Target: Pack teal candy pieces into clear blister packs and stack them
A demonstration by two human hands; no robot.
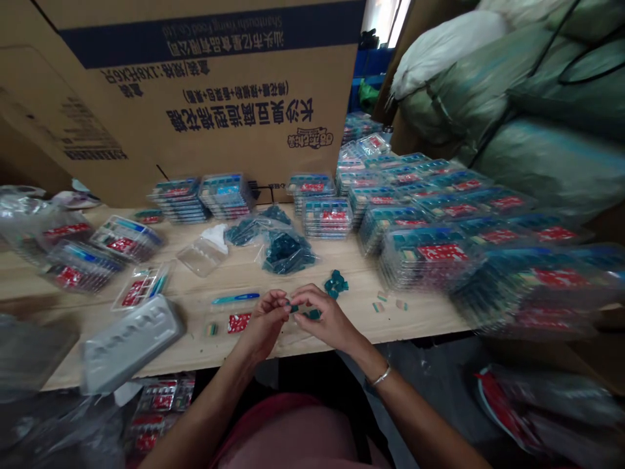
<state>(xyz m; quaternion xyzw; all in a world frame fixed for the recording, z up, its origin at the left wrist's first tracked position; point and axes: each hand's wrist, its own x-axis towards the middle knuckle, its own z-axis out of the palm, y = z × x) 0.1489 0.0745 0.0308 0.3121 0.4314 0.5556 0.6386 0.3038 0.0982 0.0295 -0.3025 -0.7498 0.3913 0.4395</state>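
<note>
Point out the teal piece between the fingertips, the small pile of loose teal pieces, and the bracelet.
Teal piece (294, 308), head view, its exposed end.
Loose teal pieces (336, 284), head view, middle of the small pile.
Metal bracelet (381, 375), head view, front of the band.

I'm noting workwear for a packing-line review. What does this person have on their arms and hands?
The left hand and right hand are bare, without gloves, and no sleeves show on the forearms. A thin silver bracelet circles the right wrist. A pink top shows below.

Small teal pieces (336, 283) look like glossy plastic, the stacked trays (327, 218) clear plastic, the tabletop (190, 303) smooth pale wood.
</note>
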